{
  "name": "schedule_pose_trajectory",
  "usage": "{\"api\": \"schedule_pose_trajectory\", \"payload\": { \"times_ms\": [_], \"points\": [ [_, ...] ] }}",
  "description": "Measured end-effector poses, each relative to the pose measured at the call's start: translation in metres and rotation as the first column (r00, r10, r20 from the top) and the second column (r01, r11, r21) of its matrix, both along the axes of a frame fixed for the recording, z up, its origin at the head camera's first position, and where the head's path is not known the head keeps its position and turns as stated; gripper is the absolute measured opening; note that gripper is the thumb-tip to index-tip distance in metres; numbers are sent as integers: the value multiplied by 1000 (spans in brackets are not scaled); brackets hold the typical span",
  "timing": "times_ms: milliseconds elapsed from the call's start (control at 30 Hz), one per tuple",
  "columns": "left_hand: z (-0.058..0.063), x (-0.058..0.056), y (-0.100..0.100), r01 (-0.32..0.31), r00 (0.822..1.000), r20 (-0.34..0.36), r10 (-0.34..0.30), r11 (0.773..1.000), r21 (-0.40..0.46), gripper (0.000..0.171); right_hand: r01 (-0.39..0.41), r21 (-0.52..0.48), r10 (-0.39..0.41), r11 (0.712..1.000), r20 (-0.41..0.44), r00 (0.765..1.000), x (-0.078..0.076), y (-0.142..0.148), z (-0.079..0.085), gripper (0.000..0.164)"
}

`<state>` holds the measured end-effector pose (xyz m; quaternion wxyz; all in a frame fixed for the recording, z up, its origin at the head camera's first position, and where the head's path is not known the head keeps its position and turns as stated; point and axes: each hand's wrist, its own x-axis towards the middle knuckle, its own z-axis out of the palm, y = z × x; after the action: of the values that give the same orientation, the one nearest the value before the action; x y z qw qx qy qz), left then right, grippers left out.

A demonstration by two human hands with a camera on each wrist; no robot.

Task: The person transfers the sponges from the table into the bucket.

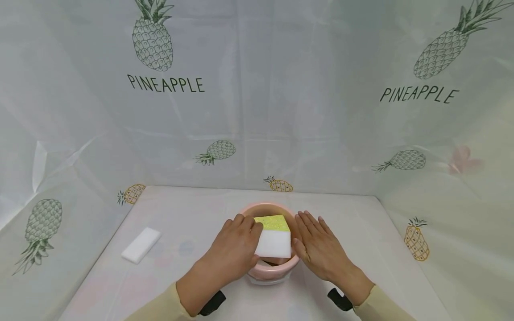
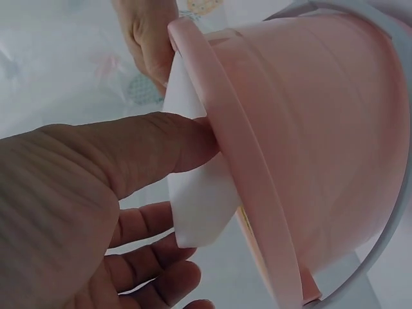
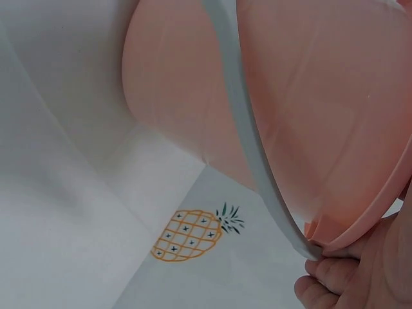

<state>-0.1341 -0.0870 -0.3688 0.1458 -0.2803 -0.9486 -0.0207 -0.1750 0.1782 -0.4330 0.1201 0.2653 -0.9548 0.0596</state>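
Note:
A pink bucket (image 1: 277, 271) with a grey handle (image 3: 248, 135) stands on the table. My left hand (image 1: 234, 247) reaches over its left rim and pinches a thick sponge (image 1: 274, 244), white with a yellow top, at the bucket's mouth. In the left wrist view, the thumb lies along the sponge's white side, close by the rim, with the other fingers behind. At the right side of the rim is my right hand (image 1: 321, 247), its fingers straight and together. Its fingertips show by the handle's joint in the right wrist view. Beneath the sponge, brownish contents are partly hidden.
A white rectangular block (image 1: 141, 245) lies on the left of the pale table (image 1: 192, 209). Behind and on both sides hangs a pale sheet (image 1: 281, 111) printed with pineapples.

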Motion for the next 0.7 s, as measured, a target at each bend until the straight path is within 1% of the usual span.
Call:
{"api": "schedule_pose_trajectory", "payload": {
  "times_ms": [100, 200, 300, 500, 700],
  "points": [
    [-1, -1, 1, 0, 1000, -21, 0, 1000, 1, 57, 6, -9, -6, 1000, 9, 1000, 0, -1, 0, 62],
    [-3, -2, 1, 6, 998, -64, -5, 1000, 2, 53, 9, -17, -9, 1000, 14, 1000, 0, -1, 0, 63],
    [-5, -3, 2, 7, 996, -87, -7, 1000, -1, 51, 10, -24, -10, 1000, 17, 1000, 1, -1, 0, 63],
    [-7, -5, 2, -5, 999, -49, 4, 1000, -16, 64, 2, -35, -2, 999, 2, 1000, 2, -3, -1, 61],
    [-7, -4, 1, 3, 997, -73, -4, 1000, -26, 60, -2, -28, 2, 1000, -11, 1000, 1, -3, -1, 61]
  ]
}}
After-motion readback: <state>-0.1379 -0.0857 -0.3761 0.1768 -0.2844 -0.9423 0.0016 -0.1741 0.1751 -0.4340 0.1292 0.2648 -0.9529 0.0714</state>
